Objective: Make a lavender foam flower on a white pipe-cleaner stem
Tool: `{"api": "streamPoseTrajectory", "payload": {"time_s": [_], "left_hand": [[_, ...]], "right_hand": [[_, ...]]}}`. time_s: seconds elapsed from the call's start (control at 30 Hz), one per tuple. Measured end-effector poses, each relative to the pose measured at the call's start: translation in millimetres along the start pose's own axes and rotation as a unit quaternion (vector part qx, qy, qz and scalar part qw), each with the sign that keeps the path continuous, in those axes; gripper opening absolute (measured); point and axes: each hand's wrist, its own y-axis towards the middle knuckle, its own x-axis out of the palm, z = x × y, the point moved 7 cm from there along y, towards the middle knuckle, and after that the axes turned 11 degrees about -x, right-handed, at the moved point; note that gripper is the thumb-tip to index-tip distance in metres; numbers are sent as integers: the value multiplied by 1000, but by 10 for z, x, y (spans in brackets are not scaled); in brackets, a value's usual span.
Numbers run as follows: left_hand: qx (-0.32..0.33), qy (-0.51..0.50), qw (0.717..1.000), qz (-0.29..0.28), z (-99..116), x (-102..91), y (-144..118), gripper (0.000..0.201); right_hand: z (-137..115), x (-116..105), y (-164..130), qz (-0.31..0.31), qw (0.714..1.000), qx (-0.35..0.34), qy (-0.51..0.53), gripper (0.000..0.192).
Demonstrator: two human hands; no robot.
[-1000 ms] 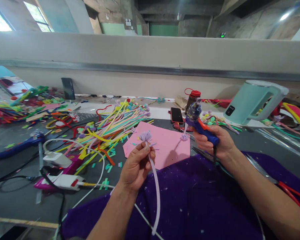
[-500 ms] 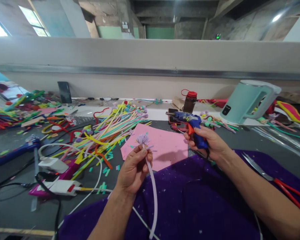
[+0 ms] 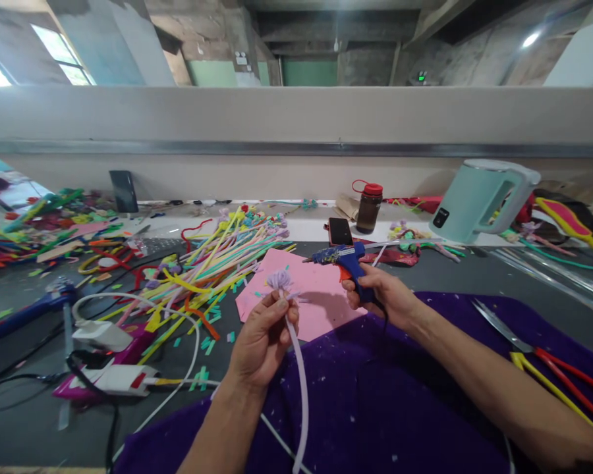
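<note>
Pinched in my left hand (image 3: 265,337) is a lavender pipe-cleaner flower (image 3: 279,279), its fluffy looped head upward and its long stem curving down toward me. My right hand (image 3: 383,291) grips a blue hot glue gun (image 3: 340,255) with an orange trigger. The gun's nozzle points left toward the flower, a short gap away from it. Beneath both hands lie a pink sheet (image 3: 321,309) and, nearer me, a dark purple cloth (image 3: 375,401).
Left of the sheet lies a bundle of colourful pipe cleaners (image 3: 237,240). A power strip (image 3: 123,378) with cables sits at left. Red-handled scissors (image 3: 534,349) rest at right. Behind stand a phone (image 3: 339,232), a brown bottle (image 3: 369,209) and a green kettle (image 3: 479,201).
My right hand has brought the glue gun left and lower, closer to the flower. My left hand keeps its hold on the flower almost in place. The view has shifted slightly.
</note>
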Motion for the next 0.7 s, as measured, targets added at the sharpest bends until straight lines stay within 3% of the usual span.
{"api": "streamPoseTrajectory", "payload": {"time_s": [0.2, 0.43, 0.7], "left_hand": [[2, -1, 1000, -2, 3, 16, -6, 14], [-3, 2, 1000, -6, -11, 0, -4, 12], [0, 4, 1000, -3, -10, -6, -9, 12]], "right_hand": [[26, 48, 22, -34, 999, -7, 16, 36], [94, 14, 26, -33, 999, 0, 5, 30], [66, -33, 29, -7, 998, -42, -40, 18]]}}
